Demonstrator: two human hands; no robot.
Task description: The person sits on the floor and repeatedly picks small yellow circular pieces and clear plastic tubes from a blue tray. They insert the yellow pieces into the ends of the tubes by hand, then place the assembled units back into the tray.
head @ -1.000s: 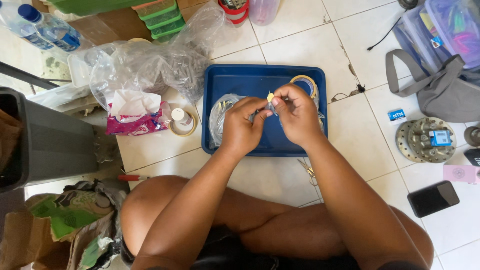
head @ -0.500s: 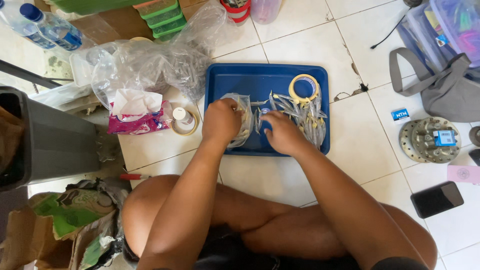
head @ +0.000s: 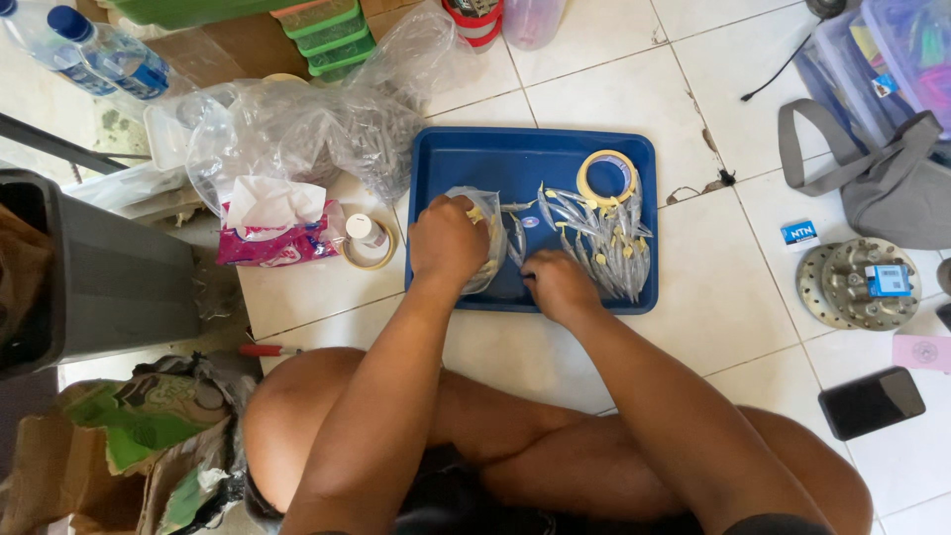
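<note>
Blue plastic is forming the tray (head: 446,159) lying on the tiled floor at twelve o'clock from the seated person. It is holding a heap of small silvery packets (head: 604,248) toward three o'clock and a roll of yellowish tape (head: 606,176) at its one o'clock corner. The left hand (head: 448,243) is curling its fingers onto a clear plastic bag (head: 487,238) at the tray's nine o'clock side. The right hand (head: 558,285) is resting knuckles-up beside the packets; its grip cannot be made out.

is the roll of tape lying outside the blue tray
No, the roll of tape lies inside the blue tray, in its far right corner above the small packets.
</note>
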